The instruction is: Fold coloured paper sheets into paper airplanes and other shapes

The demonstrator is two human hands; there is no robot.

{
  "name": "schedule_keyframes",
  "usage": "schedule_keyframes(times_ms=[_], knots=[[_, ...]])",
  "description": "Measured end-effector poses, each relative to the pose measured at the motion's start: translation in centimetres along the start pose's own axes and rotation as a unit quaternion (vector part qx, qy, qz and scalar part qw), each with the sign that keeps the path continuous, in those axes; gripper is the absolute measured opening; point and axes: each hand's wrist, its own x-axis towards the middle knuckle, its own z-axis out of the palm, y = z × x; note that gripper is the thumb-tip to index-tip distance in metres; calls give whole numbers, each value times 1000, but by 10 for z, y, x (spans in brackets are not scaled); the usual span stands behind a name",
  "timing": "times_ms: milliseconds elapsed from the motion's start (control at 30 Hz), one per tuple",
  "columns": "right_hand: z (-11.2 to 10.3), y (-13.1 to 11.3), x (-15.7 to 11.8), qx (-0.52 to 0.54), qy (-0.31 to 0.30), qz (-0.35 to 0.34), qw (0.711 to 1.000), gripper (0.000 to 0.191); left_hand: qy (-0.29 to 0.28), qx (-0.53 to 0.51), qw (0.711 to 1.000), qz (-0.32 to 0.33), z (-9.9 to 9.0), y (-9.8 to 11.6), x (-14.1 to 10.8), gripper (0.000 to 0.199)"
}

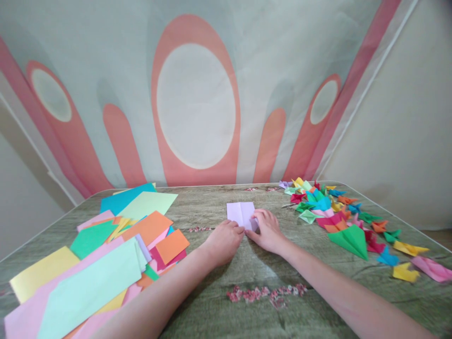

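Extending beyond both grips: lilac paper

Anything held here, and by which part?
The lavender paper: left hand at its near edge, right hand at its right side; pinched or pressed, I can't tell.

Small lilac paper sheet: roughly rectangular, matte, plain
Crease: 1 visible line near the middle, running from the far edge toward the near edge
Pose: nearly flat, far edge exposed, near edge partly hidden
Place: on the wood-grain tabletop
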Motion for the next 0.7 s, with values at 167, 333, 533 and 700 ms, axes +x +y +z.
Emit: schedule_keyframes(times_ms=[167, 333, 533, 700], knots=[[-1, 7, 0, -13, -20, 27, 999, 54, -4, 5, 1000, -2, -3, 1, 0, 26], [-5, 14, -1, -23, -44, 46, 998, 57, -7, 11, 1000, -4, -3, 1, -1, 24], [-5, 18, -3, -18, -35, 42, 998, 53, -10, 8, 1000, -3, -2, 1, -1, 25], [-9, 23, -4, 22, 6, -7, 1000, 42, -5, 0, 1000, -10, -3, 1, -1, 22]])
